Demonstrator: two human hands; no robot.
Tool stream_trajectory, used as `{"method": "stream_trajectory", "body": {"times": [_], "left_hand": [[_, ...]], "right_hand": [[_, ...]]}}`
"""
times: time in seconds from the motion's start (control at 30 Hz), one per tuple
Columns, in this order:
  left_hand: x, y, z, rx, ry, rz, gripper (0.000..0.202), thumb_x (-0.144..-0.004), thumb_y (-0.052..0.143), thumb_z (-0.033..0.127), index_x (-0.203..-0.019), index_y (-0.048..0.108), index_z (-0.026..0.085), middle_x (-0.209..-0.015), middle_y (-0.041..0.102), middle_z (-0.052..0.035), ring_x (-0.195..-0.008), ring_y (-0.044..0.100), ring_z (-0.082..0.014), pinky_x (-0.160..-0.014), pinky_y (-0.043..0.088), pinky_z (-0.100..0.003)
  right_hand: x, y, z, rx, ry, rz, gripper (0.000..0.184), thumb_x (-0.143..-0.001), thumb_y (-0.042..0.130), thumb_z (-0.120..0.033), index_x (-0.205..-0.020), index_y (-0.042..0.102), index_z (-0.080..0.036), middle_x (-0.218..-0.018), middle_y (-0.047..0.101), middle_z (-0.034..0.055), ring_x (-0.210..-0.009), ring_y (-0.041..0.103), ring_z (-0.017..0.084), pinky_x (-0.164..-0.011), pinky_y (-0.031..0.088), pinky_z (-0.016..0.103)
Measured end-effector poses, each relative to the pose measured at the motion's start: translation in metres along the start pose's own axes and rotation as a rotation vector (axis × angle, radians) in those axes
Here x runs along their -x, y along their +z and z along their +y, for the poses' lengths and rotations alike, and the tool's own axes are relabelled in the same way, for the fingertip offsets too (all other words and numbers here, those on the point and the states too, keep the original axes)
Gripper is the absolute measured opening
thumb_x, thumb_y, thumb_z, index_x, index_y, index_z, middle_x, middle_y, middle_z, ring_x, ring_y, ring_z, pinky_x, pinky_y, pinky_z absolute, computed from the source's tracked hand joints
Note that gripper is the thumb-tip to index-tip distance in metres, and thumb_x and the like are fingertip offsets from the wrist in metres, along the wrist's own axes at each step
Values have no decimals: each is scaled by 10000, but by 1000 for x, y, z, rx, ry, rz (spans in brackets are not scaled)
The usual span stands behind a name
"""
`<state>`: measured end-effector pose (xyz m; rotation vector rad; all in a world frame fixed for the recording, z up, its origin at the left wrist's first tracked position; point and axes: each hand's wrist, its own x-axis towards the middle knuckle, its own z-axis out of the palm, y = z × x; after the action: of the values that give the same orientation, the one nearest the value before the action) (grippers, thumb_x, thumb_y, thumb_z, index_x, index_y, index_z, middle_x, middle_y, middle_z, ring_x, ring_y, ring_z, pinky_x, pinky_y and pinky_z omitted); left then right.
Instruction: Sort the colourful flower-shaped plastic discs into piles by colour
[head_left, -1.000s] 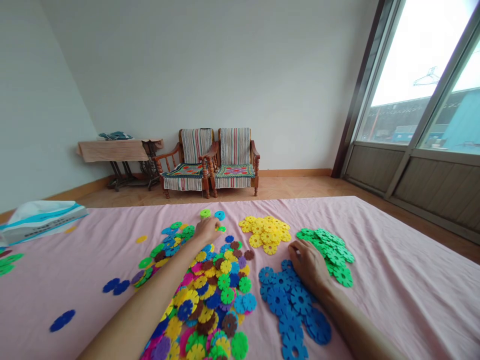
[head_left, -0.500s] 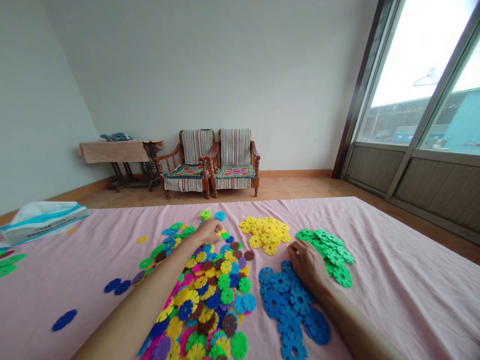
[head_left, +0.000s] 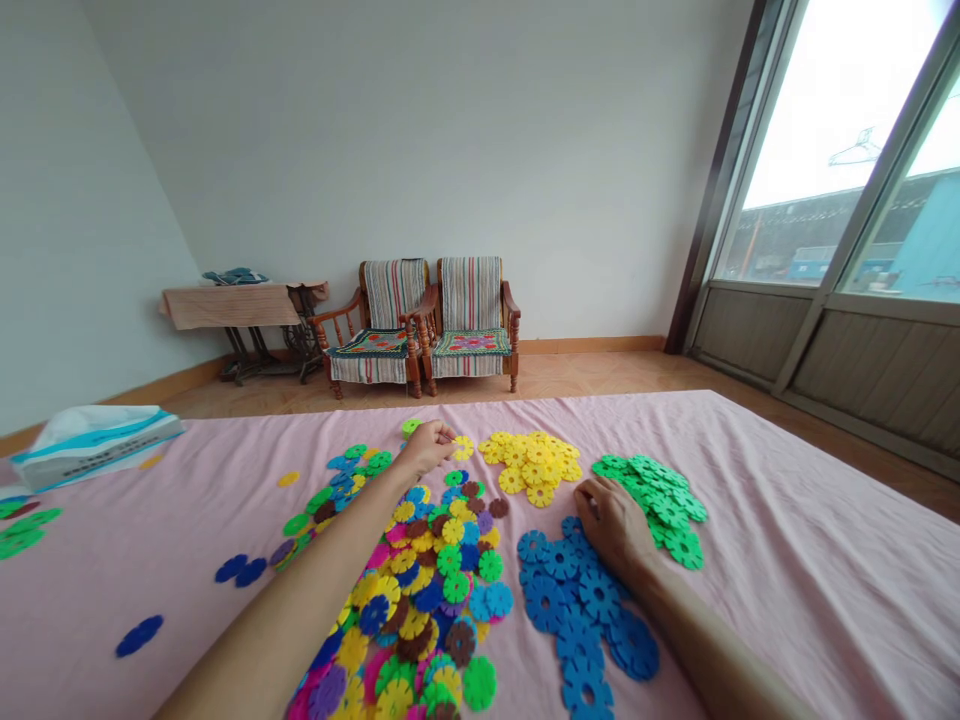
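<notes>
My left hand (head_left: 433, 447) pinches a yellow notched plastic disc (head_left: 463, 448) at its edge. The disc is just left of the heap of yellow discs (head_left: 536, 465). Curled fingers and thumb close my right hand (head_left: 616, 520), which rests between the blue discs (head_left: 577, 610) and the green discs (head_left: 667, 510); nothing shows in it. Under and beside my left forearm spreads a large mixed pile of discs (head_left: 420, 570) in many colours. Behind the left wrist lies a light-green disc (head_left: 410, 427).
A pink cloth (head_left: 787, 560) covers the work surface. At far left stands a tissue pack (head_left: 97, 450), with several green discs (head_left: 30, 535) in front of it. Dark-blue discs (head_left: 139, 635) lie left of my forearm. Two wooden armchairs (head_left: 471, 335) stand beyond the far edge.
My left hand has shifted slightly right and away from me, from the mixed pile towards the yellow heap, with the yellow disc in its fingertips. My right hand has stayed in place.
</notes>
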<state>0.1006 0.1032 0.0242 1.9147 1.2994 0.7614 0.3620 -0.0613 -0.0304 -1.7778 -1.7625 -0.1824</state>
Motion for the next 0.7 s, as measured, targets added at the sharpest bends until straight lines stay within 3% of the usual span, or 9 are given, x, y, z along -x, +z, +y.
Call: {"method": "stream_trajectory", "body": {"times": [0.17, 0.3, 0.4, 0.53, 0.7], "left_hand": [[-1, 39, 22, 167, 37, -40, 179, -732, 639, 202, -872, 563, 121, -715, 628, -30, -597, 619, -103, -551, 502, -208], [4, 49, 29, 151, 101, -52, 272, -742, 616, 194, -998, 567, 116, -952, 644, -101, -710, 642, -126, -603, 521, -236], [13, 37, 24, 34, 146, -67, 210, -713, 602, 158, -919, 616, 119, -913, 663, -85, -742, 631, -149, -636, 509, -252], [31, 7, 4, -179, 196, -54, 140, -666, 609, 152, -795, 663, 149, -822, 676, -46, -799, 602, -177, -756, 458, -269], [55, -28, -21, -404, 213, -59, 122, -612, 637, 175, -729, 673, 181, -715, 640, -7, -752, 569, -182, -705, 415, -250]], "right_hand": [[0, 0, 1, -6, -12, -1, 237, -853, 388, -206, -699, 567, -191, -732, 589, 41, -748, 530, 170, -704, 358, 267], [0, -1, 0, -6, -2, -14, 240, -857, 388, -207, -692, 561, -189, -735, 588, 38, -758, 534, 170, -712, 357, 269], [0, -2, -1, 3, -9, -19, 241, -854, 392, -201, -686, 565, -188, -731, 588, 36, -755, 533, 168, -710, 355, 267], [0, -3, -1, 26, -20, -5, 234, -841, 409, -198, -685, 583, -191, -726, 593, 36, -770, 532, 173, -711, 356, 266], [0, -2, 0, 25, -34, -17, 237, -840, 405, -201, -710, 603, -192, -742, 600, 37, -763, 529, 174, -715, 360, 271]]}}
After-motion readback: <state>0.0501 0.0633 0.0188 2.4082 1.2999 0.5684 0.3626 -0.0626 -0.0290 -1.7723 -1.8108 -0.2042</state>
